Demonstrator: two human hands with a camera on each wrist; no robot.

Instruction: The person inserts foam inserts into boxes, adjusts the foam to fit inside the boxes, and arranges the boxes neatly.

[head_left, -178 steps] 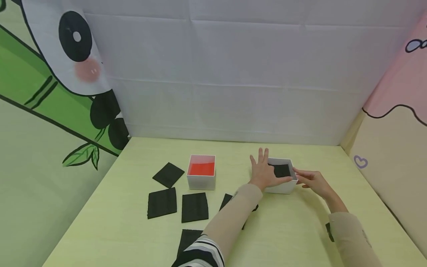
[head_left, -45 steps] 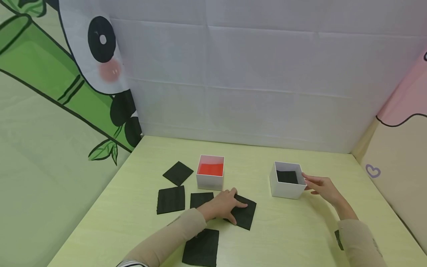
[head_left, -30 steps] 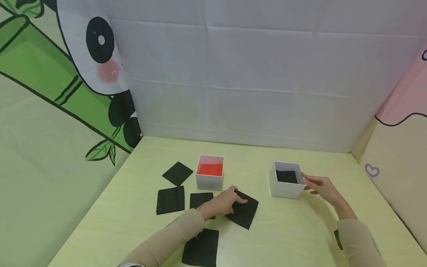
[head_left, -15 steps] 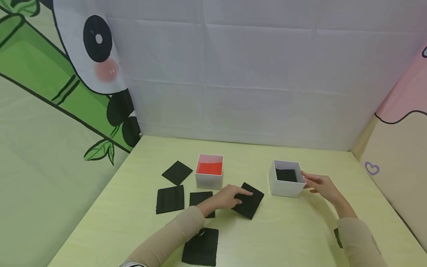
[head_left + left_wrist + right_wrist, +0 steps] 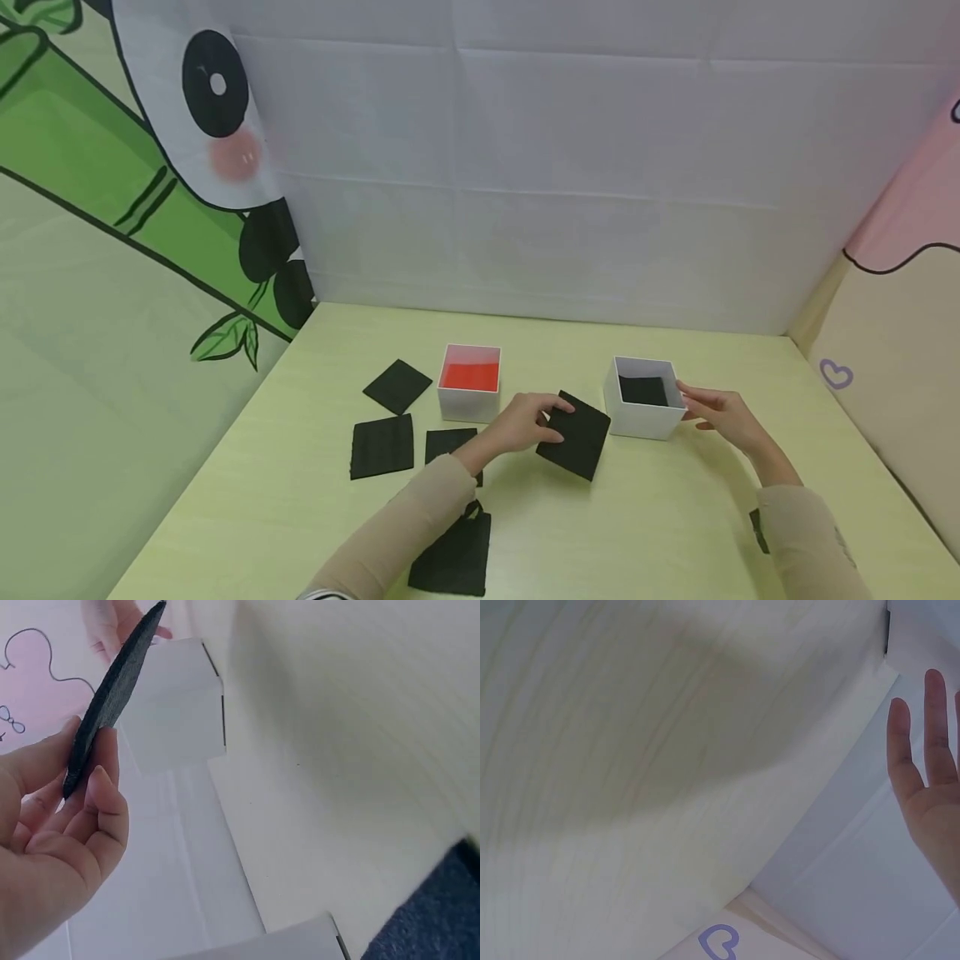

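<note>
My left hand (image 5: 521,422) pinches a black cloth square (image 5: 583,437) by its left edge, tilted and raised off the table. In the left wrist view the same square (image 5: 118,684) is edge-on, slightly bowed, between thumb and fingers. To its right stands a white box (image 5: 645,422) with a dark square (image 5: 642,392) inside. My right hand (image 5: 723,417) touches that box's right wall with extended fingers. The right wrist view shows this hand (image 5: 934,791) with straight fingers, partly cut off at the frame edge.
A second white box (image 5: 468,407) with red material (image 5: 470,377) inside stands left of centre. Black squares lie on the table (image 5: 300,533), including one at the far left (image 5: 397,386), one below it (image 5: 382,447) and one near the front (image 5: 453,558). A white backdrop (image 5: 525,208) rises behind.
My left hand took the black square from the table, lifted it and moved it right towards the right-hand box. My right hand has stayed at that box.
</note>
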